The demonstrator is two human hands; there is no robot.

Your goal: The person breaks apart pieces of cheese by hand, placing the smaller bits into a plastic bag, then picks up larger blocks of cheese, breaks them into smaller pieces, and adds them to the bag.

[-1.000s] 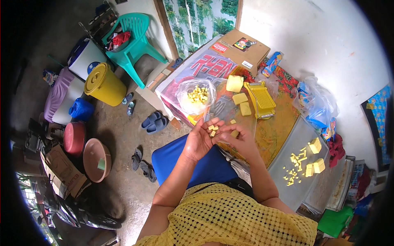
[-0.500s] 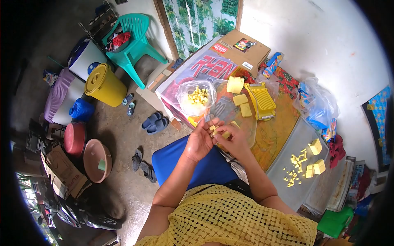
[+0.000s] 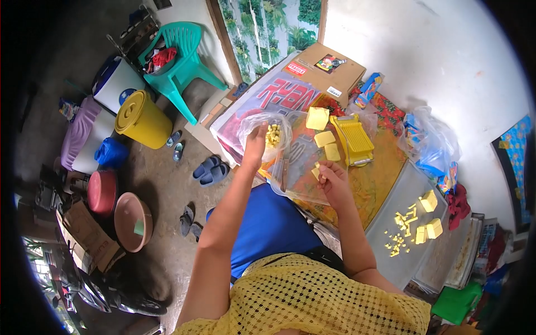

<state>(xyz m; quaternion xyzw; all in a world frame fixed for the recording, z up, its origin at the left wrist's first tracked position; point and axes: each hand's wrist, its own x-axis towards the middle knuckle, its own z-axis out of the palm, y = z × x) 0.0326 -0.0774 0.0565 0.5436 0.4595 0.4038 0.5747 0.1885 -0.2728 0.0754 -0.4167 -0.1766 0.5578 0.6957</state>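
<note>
My left hand (image 3: 257,143) reaches over the near-left side of a bowl lined with clear plastic (image 3: 244,124). Small yellow cheese cubes (image 3: 273,135) lie in it, and my fingertips are too indistinct to read. My right hand (image 3: 334,182) is closed in a pinch on a small yellow cheese piece (image 3: 317,166), above the clear plastic tray (image 3: 304,191). Another cheese piece shows just below those fingers. Beyond, on the tray, are a larger cheese block (image 3: 317,118) and two flatter cheese pieces (image 3: 328,146). A yellow slicer (image 3: 355,139) stands to their right.
A translucent sheet (image 3: 385,245) at right bears cheese blocks (image 3: 428,201), sticks and crumbs. A cardboard box (image 3: 346,75) stands at the table's back, with a plastic bag (image 3: 432,139) by the wall. A blue seat (image 3: 268,223) is directly before me.
My hands were together over the table's near edge; now they are apart. The left has moved up to the bowl, the right rightward over the tray with a cheese piece.
</note>
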